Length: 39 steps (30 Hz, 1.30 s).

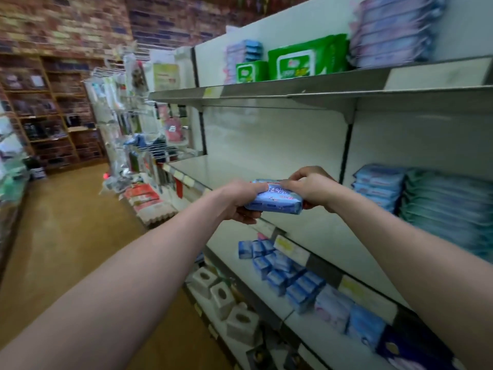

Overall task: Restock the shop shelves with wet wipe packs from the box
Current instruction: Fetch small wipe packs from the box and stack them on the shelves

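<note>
Both my hands hold one blue wet wipe pack (274, 200) just above the front edge of the middle shelf (234, 172). My left hand (241, 200) grips its left end, thumb on top and fingers underneath. My right hand (310, 189) grips its right end from above. Further right on the same shelf stand stacks of blue packs (378, 184) and teal packs (448, 209). The box is not in view.
The upper shelf (306, 88) carries green packs (296, 61) and lilac stacks (392, 30). The lower shelf holds small blue packs (280, 268) and pastel packs (333, 308); grey tissue boxes (221, 297) sit below. An aisle with a tan floor (66, 222) runs left, lined with racks.
</note>
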Motion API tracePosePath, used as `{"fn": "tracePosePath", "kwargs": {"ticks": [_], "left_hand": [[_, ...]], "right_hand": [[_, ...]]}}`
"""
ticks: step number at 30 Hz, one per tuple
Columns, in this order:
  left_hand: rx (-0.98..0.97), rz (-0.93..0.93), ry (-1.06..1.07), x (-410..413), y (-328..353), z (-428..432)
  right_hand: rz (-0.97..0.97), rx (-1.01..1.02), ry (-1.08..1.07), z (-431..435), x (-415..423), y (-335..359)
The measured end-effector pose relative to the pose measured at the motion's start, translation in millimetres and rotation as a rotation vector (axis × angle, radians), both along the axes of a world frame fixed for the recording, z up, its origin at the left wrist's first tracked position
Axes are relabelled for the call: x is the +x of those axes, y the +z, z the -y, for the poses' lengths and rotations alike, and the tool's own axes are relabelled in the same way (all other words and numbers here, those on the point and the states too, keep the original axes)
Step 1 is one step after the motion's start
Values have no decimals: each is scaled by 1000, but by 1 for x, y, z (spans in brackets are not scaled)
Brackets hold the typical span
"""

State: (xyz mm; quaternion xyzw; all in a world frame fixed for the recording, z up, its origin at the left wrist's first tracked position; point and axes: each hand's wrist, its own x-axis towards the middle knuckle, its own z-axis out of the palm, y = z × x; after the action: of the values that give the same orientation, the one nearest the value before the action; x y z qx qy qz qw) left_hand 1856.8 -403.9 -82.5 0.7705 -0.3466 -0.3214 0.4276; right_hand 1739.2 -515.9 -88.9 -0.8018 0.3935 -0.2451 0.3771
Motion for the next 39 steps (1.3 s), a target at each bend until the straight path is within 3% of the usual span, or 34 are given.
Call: {"fn": "tracePosePath", "kwargs": {"ticks": [14, 24, 28, 31, 34, 39], "left_hand": [[-65, -27, -321, -16, 1, 146], [-56, -145, -464, 19, 13, 226], [-38, -231, -564, 16, 16, 248], [-26, -321, -668, 8, 20, 259], [-35, -395, -699, 2, 22, 264], [37, -338, -690, 0, 22, 271]], "right_hand": [[36, -2, -318, 87, -56, 7], [100, 152, -535, 127, -56, 22], [69, 303, -450, 128, -53, 20], [175, 340, -403, 132, -47, 16], [325, 314, -519, 134, -48, 17], [570, 320, -656, 137, -59, 23]]}}
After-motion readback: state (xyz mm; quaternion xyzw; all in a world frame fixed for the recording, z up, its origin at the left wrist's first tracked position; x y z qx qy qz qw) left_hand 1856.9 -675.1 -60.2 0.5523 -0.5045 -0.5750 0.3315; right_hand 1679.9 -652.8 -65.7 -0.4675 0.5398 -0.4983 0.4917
